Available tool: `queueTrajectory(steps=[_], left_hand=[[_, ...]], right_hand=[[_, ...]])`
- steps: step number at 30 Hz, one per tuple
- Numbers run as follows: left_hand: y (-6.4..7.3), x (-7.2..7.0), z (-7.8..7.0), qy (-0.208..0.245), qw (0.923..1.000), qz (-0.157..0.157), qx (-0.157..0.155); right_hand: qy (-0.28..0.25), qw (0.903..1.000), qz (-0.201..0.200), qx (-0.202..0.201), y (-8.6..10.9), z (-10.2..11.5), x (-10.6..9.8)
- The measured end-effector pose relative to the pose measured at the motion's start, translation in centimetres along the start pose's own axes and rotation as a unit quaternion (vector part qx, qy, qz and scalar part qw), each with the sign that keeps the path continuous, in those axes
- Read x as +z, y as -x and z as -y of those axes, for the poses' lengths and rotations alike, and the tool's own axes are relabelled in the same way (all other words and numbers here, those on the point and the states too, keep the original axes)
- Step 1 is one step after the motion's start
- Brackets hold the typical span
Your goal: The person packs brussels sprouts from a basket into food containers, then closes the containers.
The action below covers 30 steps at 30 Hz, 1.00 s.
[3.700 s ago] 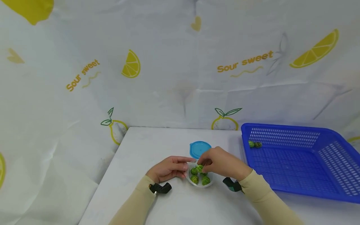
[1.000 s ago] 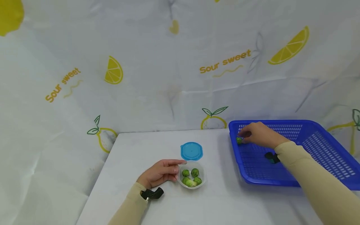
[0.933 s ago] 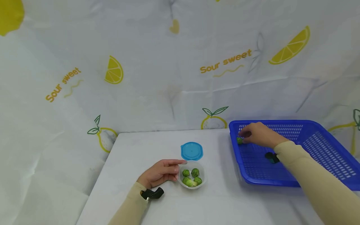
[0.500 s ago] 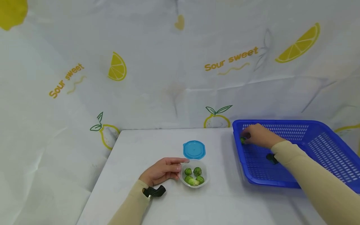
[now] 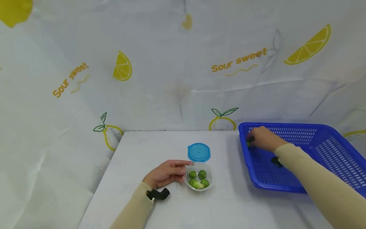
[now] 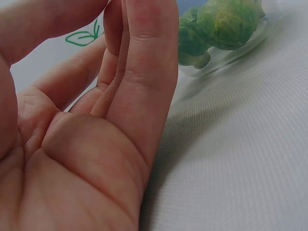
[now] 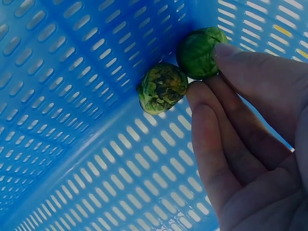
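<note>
My left hand (image 5: pixel 167 174) holds the left side of a clear plastic bowl (image 5: pixel 212 178), its index finger along the far rim and its thumb near the rim. Several Brussels sprouts (image 5: pixel 202 174) lie in the bowl; in the left wrist view part of the bowl shows past the fingers, with blurred sprouts (image 6: pixel 228 24). Inside the blue basket (image 5: pixel 258 178), at its far left corner, my right hand (image 5: pixel 264 139) pinches a green Brussels sprout (image 7: pixel 195 55) between thumb and fingers. A second, browner sprout (image 7: pixel 163 89) touches it.
Just behind the bowl, a blue lid (image 5: pixel 199 152) lies flat on the white table (image 5: pixel 160 143). The basket's slotted walls rise around my right hand. A lemon-print cloth (image 5: pixel 171 63) hangs behind the table.
My right hand has gone from the bowl to the basket's far left corner since the earliest frame. Lately its fingers have sunk slightly around the sprout there. The left hand stays at the bowl.
</note>
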<state>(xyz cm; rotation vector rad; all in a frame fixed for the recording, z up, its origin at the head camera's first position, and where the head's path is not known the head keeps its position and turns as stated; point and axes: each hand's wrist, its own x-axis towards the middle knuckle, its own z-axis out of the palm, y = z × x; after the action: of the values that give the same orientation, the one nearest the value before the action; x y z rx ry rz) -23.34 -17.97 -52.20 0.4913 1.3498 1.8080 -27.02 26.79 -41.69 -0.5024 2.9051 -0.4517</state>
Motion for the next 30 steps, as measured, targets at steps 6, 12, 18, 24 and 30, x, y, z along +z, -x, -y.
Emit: queueTrajectory(steps=[6, 12, 18, 24, 30], left_hand=[[0.06, -0.10, -0.05, 0.002, 1.0000, -0.001, -0.002], [0.06, -0.14, -0.18, 0.002, 1.0000, -0.004, 0.000], [0.01, -0.06, -0.17, 0.003, 1.0000, -0.006, -0.004], [-0.05, -0.05, -0.24, 0.004, 1.0000, -0.005, -0.006], [0.02, -0.09, -0.23, 0.005, 1.0000, -0.003, -0.006]], right_hand=[[0.021, 0.9996, -0.014, -0.009, -0.24, 0.15, 0.26], [0.033, 0.9990, -0.026, -0.016, -0.62, 0.03, 0.53], [0.047, 0.9984, -0.022, -0.022, -0.85, 0.08, 0.69], [0.042, 0.9989, -0.011, -0.017, -0.97, 0.03, 0.78], [0.034, 0.9994, 0.001, -0.013, -0.81, 0.18, 0.43]])
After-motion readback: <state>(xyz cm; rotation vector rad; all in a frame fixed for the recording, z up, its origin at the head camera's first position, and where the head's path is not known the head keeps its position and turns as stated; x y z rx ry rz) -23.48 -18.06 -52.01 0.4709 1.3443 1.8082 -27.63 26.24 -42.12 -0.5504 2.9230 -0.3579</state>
